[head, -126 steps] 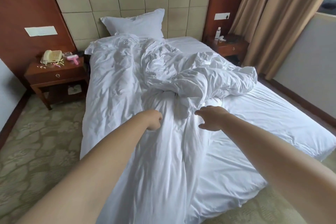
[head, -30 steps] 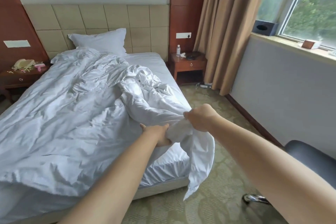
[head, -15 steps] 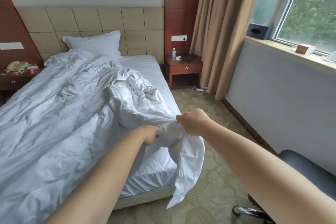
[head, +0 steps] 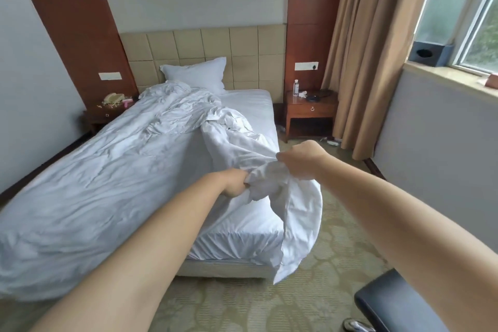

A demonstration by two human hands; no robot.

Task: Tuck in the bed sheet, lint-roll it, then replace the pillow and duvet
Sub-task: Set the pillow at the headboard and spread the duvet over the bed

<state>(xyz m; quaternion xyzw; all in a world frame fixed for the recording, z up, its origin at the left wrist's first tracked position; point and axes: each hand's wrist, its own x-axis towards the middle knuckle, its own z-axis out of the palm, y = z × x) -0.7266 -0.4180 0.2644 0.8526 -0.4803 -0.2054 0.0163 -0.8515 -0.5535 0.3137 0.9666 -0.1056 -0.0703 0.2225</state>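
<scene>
Head view looks down along both my forearms to my hands, which sit close together near the foot corner of the bed (head: pixel 231 269). My left hand (head: pixel 235 183) is curled round a bunched fold of the white duvet (head: pixel 113 175), and my right hand (head: pixel 300 160), just to the right of it and a little higher, grips the same corner of fabric. Below my hands a loose flap of the duvet hangs off the bed's corner toward the patterned carpet (head: pixel 269 307). To the left of my hands the rest of the duvet lies crumpled across the mattress, and beneath my hands the fitted bed sheet (head: pixel 242 237) shows bare at the corner. Far beyond my hands the pillow (head: pixel 195 74) leans upright against the padded headboard (head: pixel 242 46). Beyond my right hand stands a wooden nightstand (head: pixel 311 112) with a water bottle (head: pixel 296 87) on it, beside a tan curtain (head: pixel 377 48). Below my right forearm sits a dark chair seat (head: pixel 398 304)
</scene>
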